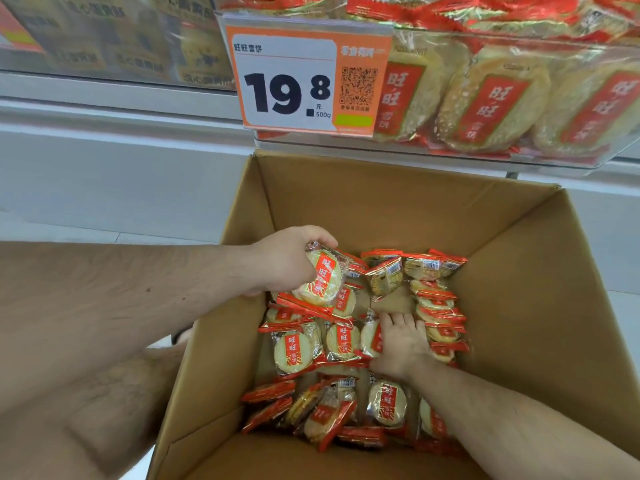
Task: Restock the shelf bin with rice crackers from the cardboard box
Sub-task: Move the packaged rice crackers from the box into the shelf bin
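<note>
An open cardboard box (pixel 398 209) stands below me, its bottom covered with several red-and-clear packs of rice crackers (pixel 298 351). My left hand (pixel 284 261) is inside the box near its left wall and grips a few cracker packs (pixel 323 277), lifted a little above the rest. My right hand (pixel 401 344) lies low in the box on the pile, fingers curled round a pack (pixel 370 336) at its left side. The clear shelf bin (pixel 554 157) hangs above the box at the upper right, filled with the same crackers.
An orange price tag (pixel 298 84) reading 19.8 hangs on the bin's left front. A second clear bin (pixel 104 46) with other snacks sits to the upper left. White shelf boards (pixel 104 161) run behind the box. The box walls rise high around both hands.
</note>
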